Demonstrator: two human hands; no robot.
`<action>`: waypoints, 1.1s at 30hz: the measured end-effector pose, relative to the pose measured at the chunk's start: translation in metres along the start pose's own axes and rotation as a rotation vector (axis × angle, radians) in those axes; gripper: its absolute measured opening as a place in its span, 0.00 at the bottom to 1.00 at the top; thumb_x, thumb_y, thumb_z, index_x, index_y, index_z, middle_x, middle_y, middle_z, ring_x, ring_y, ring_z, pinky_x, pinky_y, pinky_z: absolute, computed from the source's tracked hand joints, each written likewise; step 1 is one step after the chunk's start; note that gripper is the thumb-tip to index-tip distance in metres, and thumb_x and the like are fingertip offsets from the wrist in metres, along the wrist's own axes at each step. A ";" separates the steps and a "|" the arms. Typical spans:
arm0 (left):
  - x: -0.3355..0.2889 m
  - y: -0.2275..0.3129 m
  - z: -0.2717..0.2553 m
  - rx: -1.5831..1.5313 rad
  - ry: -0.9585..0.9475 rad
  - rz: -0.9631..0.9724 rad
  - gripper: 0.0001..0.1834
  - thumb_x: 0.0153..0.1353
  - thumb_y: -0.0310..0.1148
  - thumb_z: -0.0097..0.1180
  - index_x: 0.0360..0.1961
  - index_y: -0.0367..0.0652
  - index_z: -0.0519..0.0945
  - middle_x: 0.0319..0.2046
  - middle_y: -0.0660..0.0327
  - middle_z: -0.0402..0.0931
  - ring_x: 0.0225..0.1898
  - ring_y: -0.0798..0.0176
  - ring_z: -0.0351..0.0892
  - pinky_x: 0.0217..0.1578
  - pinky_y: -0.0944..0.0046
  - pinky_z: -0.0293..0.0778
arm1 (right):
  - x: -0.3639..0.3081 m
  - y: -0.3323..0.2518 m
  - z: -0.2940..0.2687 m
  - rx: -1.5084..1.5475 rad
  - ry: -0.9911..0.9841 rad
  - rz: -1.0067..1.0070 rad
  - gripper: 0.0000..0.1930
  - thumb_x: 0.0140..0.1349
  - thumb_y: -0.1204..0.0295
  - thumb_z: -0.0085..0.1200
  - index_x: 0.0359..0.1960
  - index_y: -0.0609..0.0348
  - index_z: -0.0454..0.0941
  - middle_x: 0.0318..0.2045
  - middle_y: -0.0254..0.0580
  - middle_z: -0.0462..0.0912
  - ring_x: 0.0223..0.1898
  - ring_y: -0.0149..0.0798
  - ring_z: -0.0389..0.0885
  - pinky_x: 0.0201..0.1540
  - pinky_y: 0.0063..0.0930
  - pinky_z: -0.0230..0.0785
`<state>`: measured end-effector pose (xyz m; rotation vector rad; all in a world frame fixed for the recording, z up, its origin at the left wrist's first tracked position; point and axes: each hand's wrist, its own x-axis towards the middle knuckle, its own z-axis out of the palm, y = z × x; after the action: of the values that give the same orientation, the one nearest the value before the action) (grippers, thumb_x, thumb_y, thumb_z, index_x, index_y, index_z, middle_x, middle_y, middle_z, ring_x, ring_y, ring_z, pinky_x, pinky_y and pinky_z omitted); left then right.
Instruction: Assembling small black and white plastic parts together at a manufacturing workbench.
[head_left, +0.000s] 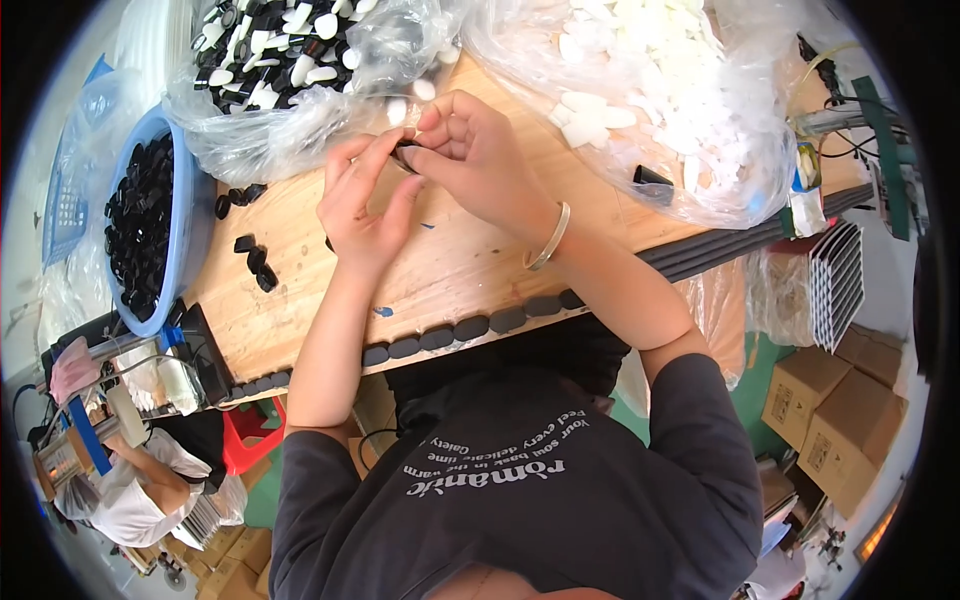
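Note:
Over the wooden table [290, 325], both hands meet at a small black plastic piece [405, 150], mostly covered by fingers. My right hand [480, 165], with a bangle [548, 238] at its wrist, pinches it, thumb against the piece and fingers curled. My left hand [360, 205] reaches its fingertips to the same piece, its fingers stretched and its thumb spread apart from them. Just beyond the hands lie a few loose white pieces [424, 90]. To the left of my left hand, several small black caps [262, 272] rest on the wood.
A blue tub [190, 225] of black caps stands at the left. Clear plastic bags hold mixed black and white pieces [290, 50] and white pieces [660, 60] at the back. A black tube-shaped piece [652, 177] lies at the right bag. Dark padding [470, 328] lines the near edge.

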<state>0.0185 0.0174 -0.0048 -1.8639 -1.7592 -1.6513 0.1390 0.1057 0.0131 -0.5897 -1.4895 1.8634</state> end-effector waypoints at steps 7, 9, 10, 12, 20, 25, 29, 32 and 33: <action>-0.003 -0.008 -0.006 -0.149 0.089 -0.181 0.24 0.42 0.17 0.66 0.46 0.35 0.80 0.39 0.56 0.81 0.43 0.61 0.76 0.47 0.64 0.71 | 0.017 -0.022 -0.033 -0.354 0.111 -0.213 0.08 0.60 0.73 0.58 0.38 0.64 0.79 0.33 0.33 0.82 0.35 0.23 0.78 0.39 0.18 0.72; -0.004 -0.010 -0.013 -0.148 0.093 -0.186 0.24 0.42 0.17 0.66 0.46 0.35 0.80 0.40 0.57 0.81 0.43 0.62 0.76 0.49 0.65 0.70 | 0.041 -0.035 -0.068 -0.600 0.240 -0.334 0.08 0.60 0.72 0.57 0.37 0.64 0.81 0.29 0.34 0.83 0.33 0.24 0.78 0.37 0.21 0.71; -0.002 -0.009 -0.013 -0.148 0.103 -0.185 0.24 0.42 0.17 0.66 0.46 0.35 0.80 0.40 0.57 0.81 0.43 0.62 0.76 0.49 0.65 0.70 | 0.055 -0.039 -0.086 -0.807 0.329 -0.340 0.08 0.60 0.71 0.57 0.36 0.64 0.82 0.27 0.35 0.83 0.32 0.26 0.79 0.35 0.22 0.71; 0.001 -0.002 -0.012 -0.198 0.107 -0.192 0.24 0.42 0.17 0.66 0.46 0.36 0.80 0.40 0.57 0.81 0.43 0.62 0.76 0.49 0.65 0.70 | 0.085 -0.039 -0.117 -1.092 0.396 -0.224 0.07 0.57 0.72 0.56 0.34 0.62 0.83 0.26 0.44 0.84 0.30 0.36 0.82 0.36 0.27 0.72; 0.004 -0.004 -0.019 -0.188 0.100 -0.084 0.25 0.40 0.18 0.67 0.44 0.36 0.81 0.40 0.58 0.82 0.43 0.59 0.76 0.47 0.63 0.71 | 0.120 -0.008 -0.145 -1.583 0.104 -0.152 0.06 0.52 0.74 0.58 0.30 0.61 0.83 0.30 0.50 0.84 0.31 0.48 0.82 0.38 0.34 0.74; 0.005 -0.009 -0.028 -0.022 0.108 -0.016 0.25 0.39 0.19 0.68 0.44 0.37 0.81 0.40 0.57 0.81 0.43 0.55 0.76 0.45 0.61 0.72 | 0.064 -0.048 -0.057 -0.568 0.129 -0.070 0.07 0.57 0.72 0.61 0.32 0.64 0.81 0.24 0.36 0.84 0.24 0.23 0.78 0.27 0.17 0.70; 0.007 -0.005 -0.019 0.067 0.057 0.053 0.25 0.39 0.20 0.69 0.44 0.38 0.80 0.39 0.56 0.80 0.42 0.53 0.76 0.43 0.59 0.73 | 0.018 -0.031 -0.008 -0.219 -0.138 -0.051 0.02 0.60 0.79 0.57 0.32 0.65 0.77 0.23 0.32 0.80 0.22 0.21 0.76 0.25 0.13 0.68; 0.007 -0.003 -0.016 0.082 0.075 0.056 0.26 0.38 0.20 0.69 0.44 0.37 0.80 0.38 0.56 0.80 0.41 0.51 0.76 0.41 0.58 0.73 | 0.007 -0.019 0.005 -0.311 -0.057 -0.037 0.02 0.59 0.81 0.56 0.32 0.65 0.76 0.26 0.32 0.78 0.23 0.20 0.76 0.25 0.12 0.68; 0.006 -0.002 -0.015 0.092 0.088 0.058 0.26 0.38 0.20 0.69 0.44 0.37 0.80 0.38 0.56 0.80 0.40 0.51 0.76 0.41 0.58 0.74 | 0.006 -0.016 0.007 -0.311 -0.060 -0.035 0.02 0.59 0.81 0.56 0.32 0.65 0.76 0.26 0.32 0.78 0.23 0.20 0.76 0.25 0.12 0.68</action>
<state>0.0058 0.0120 0.0047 -1.7584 -1.6995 -1.5780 0.1334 0.1074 0.0306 -0.6493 -1.8354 1.6465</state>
